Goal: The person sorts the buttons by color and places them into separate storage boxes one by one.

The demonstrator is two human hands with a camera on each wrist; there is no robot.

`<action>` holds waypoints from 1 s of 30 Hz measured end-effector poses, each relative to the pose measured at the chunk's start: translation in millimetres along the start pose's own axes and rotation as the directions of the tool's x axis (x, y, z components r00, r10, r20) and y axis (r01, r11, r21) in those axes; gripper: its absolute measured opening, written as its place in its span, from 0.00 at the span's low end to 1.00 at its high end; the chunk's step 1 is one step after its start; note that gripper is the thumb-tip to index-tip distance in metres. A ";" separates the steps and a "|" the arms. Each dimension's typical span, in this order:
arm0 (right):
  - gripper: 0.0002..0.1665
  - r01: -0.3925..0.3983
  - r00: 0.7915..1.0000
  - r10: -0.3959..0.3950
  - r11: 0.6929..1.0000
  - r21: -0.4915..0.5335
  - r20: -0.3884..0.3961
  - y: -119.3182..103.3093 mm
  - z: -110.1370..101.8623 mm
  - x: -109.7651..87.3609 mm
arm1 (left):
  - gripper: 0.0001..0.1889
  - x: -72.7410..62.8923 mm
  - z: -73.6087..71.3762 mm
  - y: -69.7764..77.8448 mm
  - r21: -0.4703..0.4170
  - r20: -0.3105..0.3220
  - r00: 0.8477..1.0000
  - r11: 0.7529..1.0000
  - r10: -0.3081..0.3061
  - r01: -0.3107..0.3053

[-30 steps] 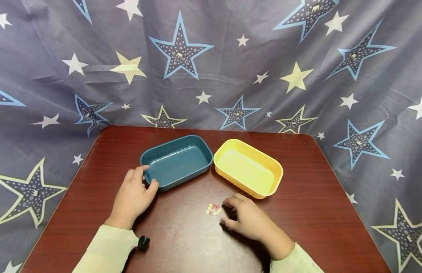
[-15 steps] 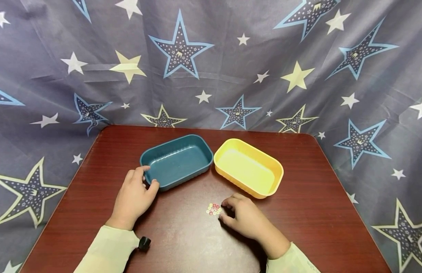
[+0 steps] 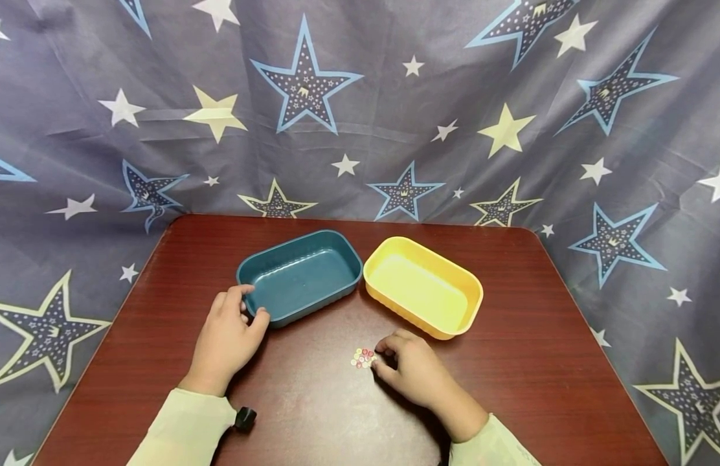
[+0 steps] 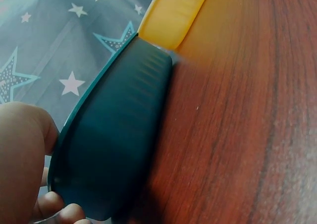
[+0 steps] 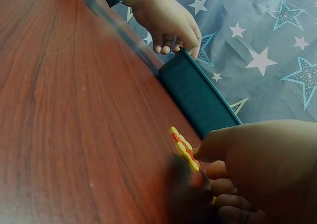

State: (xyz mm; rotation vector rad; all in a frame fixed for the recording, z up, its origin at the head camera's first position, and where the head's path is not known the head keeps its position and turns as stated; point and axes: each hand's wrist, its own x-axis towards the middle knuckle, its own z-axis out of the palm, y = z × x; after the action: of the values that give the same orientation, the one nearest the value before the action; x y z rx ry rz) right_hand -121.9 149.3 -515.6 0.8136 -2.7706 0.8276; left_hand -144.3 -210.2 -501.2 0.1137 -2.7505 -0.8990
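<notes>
My left hand (image 3: 225, 338) grips the left end of a teal plastic tray (image 3: 304, 281). In the left wrist view the thumb lies over the rim and fingertips (image 4: 72, 213) show at the tray's lower end. My right hand (image 3: 421, 374) hovers low over the table with thumb and index finger apart. Its fingertips are right at the edge of a small cluster of red and yellow button-like discs (image 3: 362, 358). In the right wrist view the thumb (image 5: 208, 143) overlaps the discs (image 5: 185, 149), which lie flat on the wood.
A yellow tray (image 3: 424, 291) with nothing in it stands right of the teal one, their near corners almost meeting. Both rest on a reddish-brown wooden table (image 3: 313, 408). A grey star-patterned curtain (image 3: 360, 116) hangs behind and beside the table.
My right hand has moved slightly left, bringing its thumb and index finger to the edge of the discs. My left hand stays on the teal tray.
</notes>
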 end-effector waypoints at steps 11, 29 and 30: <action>0.06 -0.022 1.000 0.022 0.999 0.025 -0.018 -0.6 5.4 0.7 | 0.22 0.7 4.7 -5.6 -0.123 -0.026 1.000 0.992 0.009 -0.012; 0.03 0.001 0.999 0.001 0.998 0.056 -0.042 -0.2 7.7 1.3 | 0.20 2.2 9.8 -8.9 -0.233 -0.036 0.998 0.972 -0.052 0.042; 0.03 -0.003 0.999 0.006 0.998 0.060 -0.037 -0.4 7.4 1.4 | 0.21 2.5 9.5 -8.8 -0.243 -0.033 0.998 0.969 -0.059 0.049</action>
State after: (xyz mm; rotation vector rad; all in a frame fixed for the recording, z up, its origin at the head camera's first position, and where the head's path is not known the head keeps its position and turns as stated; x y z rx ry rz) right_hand -122.7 144.4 -521.2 0.7936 -2.7282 0.9210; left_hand -149.1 -212.3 -513.3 0.1609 -2.5877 -1.2248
